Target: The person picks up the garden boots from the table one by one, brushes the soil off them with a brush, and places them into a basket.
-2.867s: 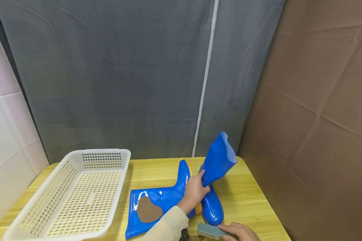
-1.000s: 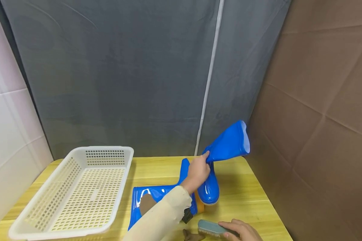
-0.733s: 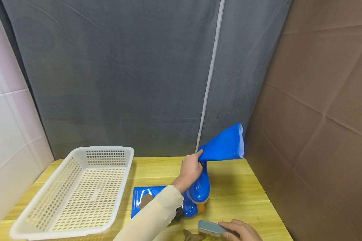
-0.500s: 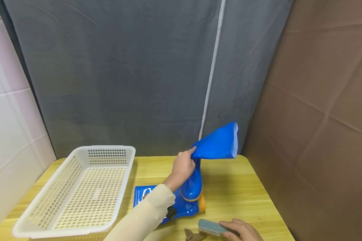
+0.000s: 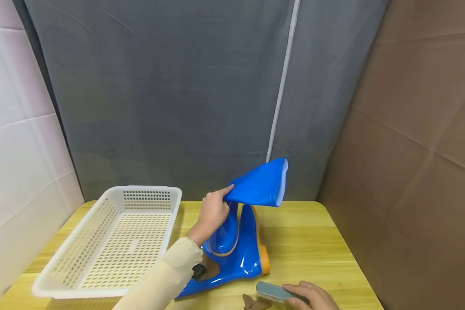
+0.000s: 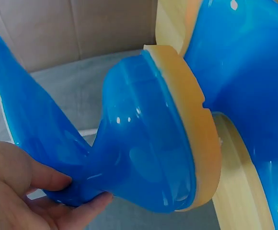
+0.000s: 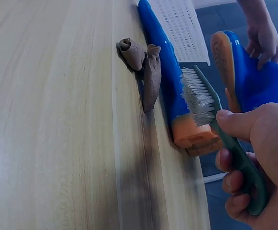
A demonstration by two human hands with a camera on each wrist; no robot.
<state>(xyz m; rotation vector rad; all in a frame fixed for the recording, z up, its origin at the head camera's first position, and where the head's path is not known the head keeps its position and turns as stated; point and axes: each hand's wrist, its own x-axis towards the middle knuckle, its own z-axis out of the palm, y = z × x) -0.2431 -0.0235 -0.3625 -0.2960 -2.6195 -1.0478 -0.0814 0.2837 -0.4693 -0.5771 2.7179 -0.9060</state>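
your left hand (image 5: 213,211) grips one blue boot (image 5: 255,186) by its ankle, above a second boot (image 5: 247,254) lying on the worktop (image 5: 306,241). your right hand (image 5: 313,296) grasps the brush (image 5: 273,292) near the worktop's front edge.

Left arm (image 5: 164,273), cream-sleeved, extended forward; left hand (image 5: 212,211) grips between thumb and fingers. Right hand (image 5: 314,296) lower, nearer body, fingers curled in grip, thumb extended.

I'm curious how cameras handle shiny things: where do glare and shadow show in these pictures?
Head view: white glare spots on the lying glossy blue rubber boot; left wrist view: small glints on the held orange-soled blue rubber boot; right wrist view: a soft dark shadow on the pale wood-grained table.
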